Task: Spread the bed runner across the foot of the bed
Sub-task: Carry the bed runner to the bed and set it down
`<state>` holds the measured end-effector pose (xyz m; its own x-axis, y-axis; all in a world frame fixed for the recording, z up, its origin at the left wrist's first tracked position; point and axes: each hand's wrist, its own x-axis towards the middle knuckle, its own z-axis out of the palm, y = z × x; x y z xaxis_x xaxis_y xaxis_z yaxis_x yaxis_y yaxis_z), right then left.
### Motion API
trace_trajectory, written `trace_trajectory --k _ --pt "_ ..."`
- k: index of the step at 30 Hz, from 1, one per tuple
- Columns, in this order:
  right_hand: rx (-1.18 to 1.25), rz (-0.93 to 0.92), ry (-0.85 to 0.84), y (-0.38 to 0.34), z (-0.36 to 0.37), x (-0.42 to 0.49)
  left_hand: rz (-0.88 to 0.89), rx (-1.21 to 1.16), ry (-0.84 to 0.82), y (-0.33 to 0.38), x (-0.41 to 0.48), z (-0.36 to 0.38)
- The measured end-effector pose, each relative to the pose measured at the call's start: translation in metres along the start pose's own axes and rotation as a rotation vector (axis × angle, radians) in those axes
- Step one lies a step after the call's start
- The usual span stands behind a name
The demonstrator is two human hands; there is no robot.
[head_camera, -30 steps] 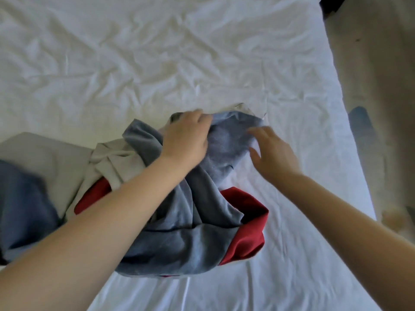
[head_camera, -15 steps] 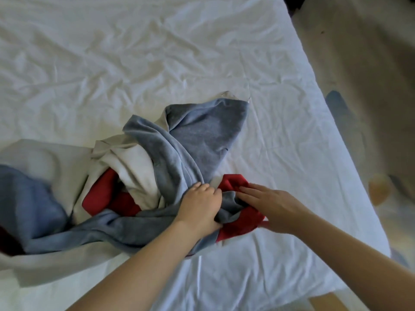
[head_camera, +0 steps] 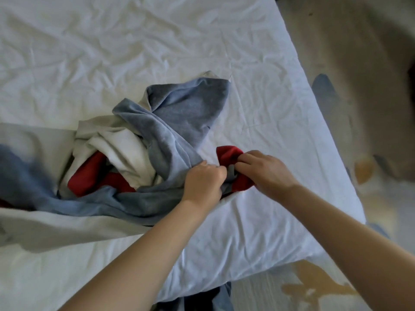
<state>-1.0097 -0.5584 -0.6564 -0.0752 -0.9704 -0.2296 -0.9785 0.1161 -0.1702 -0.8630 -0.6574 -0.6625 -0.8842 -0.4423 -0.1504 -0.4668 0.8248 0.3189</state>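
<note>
Head view, task at an early stage. The bed runner point(head_camera: 170, 140), a cloth of blue-grey, red and off-white faces, lies bunched in a twisted heap on the white sheet point(head_camera: 112, 41) of the bed point(head_camera: 258, 232), inward and leftward of the near right corner point(head_camera: 314, 254). Its far flap points away from that corner, and its other end trails leftward from it to the frame edge, where it is blurred. None of the visible cloth lies flat and squared, so the spreading proper is judged not yet done. Left to do, by this reading, are finding an end, untwisting the folds, drawing the strip out across the foot of the bed and smoothing it. The left hand point(head_camera: 203, 180) sits on the edge of the heap that faces the corner, its fingers curled tight into a fist around a gathered fold of blue-grey fabric. The right hand point(head_camera: 267, 173) lies just beside it, on the corner side. Its fingers point(head_camera: 243, 161) are bent and pressed together, pinching the red portion where a grey fold crosses it. The thumb is hidden under the cloth. The two hands are nearly touching, which suggests a search for an edge or seam, not a pull. Beyond the corner, the patterned floor point(head_camera: 359, 63) is blurred.
</note>
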Motion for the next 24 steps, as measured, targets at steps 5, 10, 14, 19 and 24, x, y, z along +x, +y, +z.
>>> trace_trajectory --k 5,10,14,19,24 --pt "-0.033 0.04 0.065 0.046 -0.032 -0.028 0.032 -0.114 0.115 0.04 0.032 0.001" --pt "-0.051 0.205 -0.131 0.054 0.002 -0.053 0.025 0.053 -0.101 0.061 0.037 0.029" --pt "0.012 0.353 -0.261 0.04 0.025 -0.058 0.096 0.057 -0.186 0.052 0.024 0.041" --pt "0.044 0.402 -0.341 0.037 -0.004 -0.045 0.244 -0.079 -0.004 0.013 -0.001 0.01" --pt "0.149 0.29 -0.11 -0.014 -0.044 -0.006 0.175 0.038 0.177 -0.073 -0.042 -0.038"
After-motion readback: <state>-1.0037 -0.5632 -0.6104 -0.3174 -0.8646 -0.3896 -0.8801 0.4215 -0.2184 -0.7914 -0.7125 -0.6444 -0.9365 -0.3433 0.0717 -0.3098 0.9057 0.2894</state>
